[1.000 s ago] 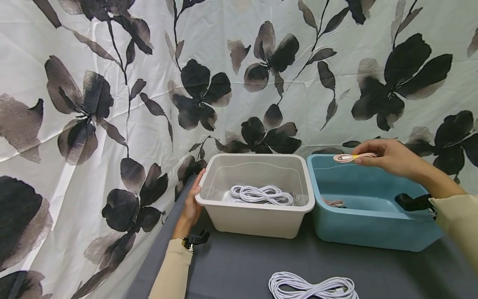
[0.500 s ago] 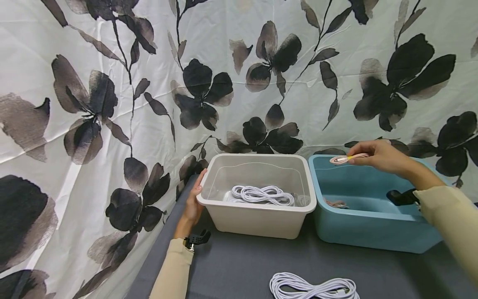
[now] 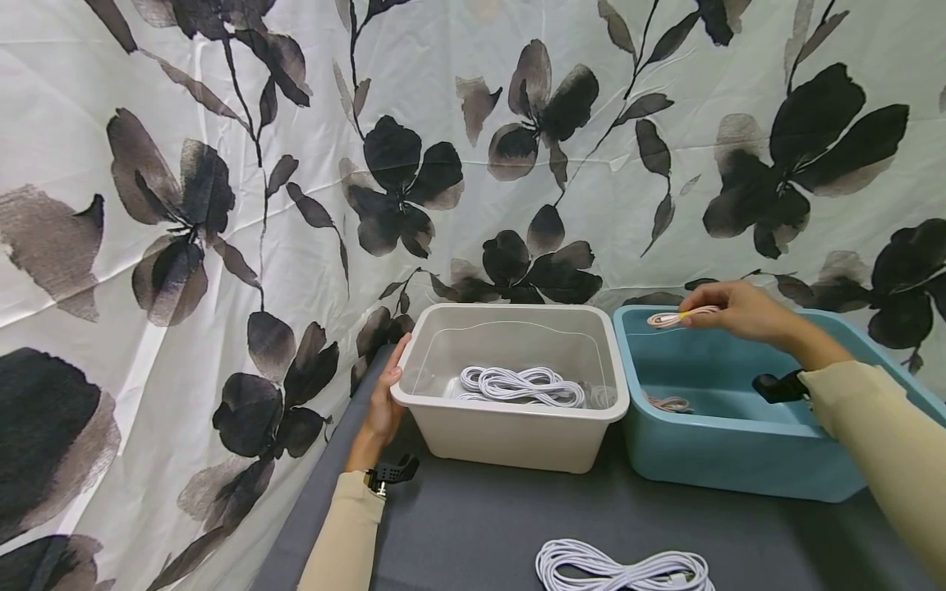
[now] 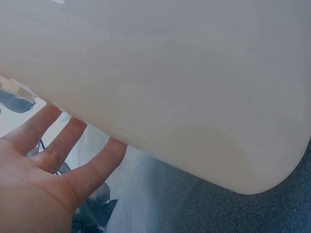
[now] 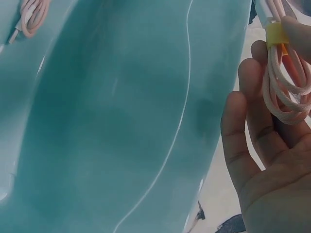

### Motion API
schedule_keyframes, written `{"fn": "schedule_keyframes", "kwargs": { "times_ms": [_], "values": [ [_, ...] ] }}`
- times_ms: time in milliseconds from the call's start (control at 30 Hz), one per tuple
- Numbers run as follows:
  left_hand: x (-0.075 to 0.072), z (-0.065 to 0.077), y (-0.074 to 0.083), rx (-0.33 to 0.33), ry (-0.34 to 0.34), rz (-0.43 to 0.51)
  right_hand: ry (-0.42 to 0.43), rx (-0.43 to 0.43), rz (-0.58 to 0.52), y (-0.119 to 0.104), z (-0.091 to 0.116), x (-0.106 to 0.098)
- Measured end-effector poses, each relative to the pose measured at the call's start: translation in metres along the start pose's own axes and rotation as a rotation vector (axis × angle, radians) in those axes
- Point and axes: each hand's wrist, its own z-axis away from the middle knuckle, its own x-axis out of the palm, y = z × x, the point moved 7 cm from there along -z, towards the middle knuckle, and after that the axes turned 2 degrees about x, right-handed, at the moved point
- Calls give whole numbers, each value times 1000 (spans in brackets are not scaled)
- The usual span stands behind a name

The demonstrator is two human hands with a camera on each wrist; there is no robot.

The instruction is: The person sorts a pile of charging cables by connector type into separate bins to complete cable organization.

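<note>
Above the far rim of the blue bin (image 3: 746,460), my right hand (image 3: 746,312) pinches a coiled pink cable (image 3: 665,319). In the right wrist view a yellow tie (image 5: 277,35) wraps that cable, between thumb and fingers. Another pink cable (image 3: 669,404) lies on the blue bin's floor at its left end. My left hand (image 3: 383,406) rests against the left side of the beige bin (image 3: 510,431); the left wrist view shows its fingers extended to the bin's wall, the thumb hidden. Coiled white cables (image 3: 521,386) lie inside the beige bin.
Nearer me, a large white cable coil (image 3: 621,568) lies on the grey tabletop (image 3: 466,517). Floral fabric (image 3: 296,164) hangs behind and to the left of the bins, which stand side by side.
My right hand has moved a little to the left along the blue bin's far rim, carrying the pink cable. The left hand has stayed on the beige bin.
</note>
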Motion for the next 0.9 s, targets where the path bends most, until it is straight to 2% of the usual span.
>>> {"fn": "schedule_keyframes", "kwargs": {
  "times_ms": [500,667,900],
  "values": [
    [-1,-2,-1,1,-7,1,7,5,-1,-1,-5,8],
    [-1,-2,0,2,2,-9,30,-2,8,-2,-3,5],
    [-2,0,0,9,3,-10,14,-1,26,-10,6,-1]
  ]
}}
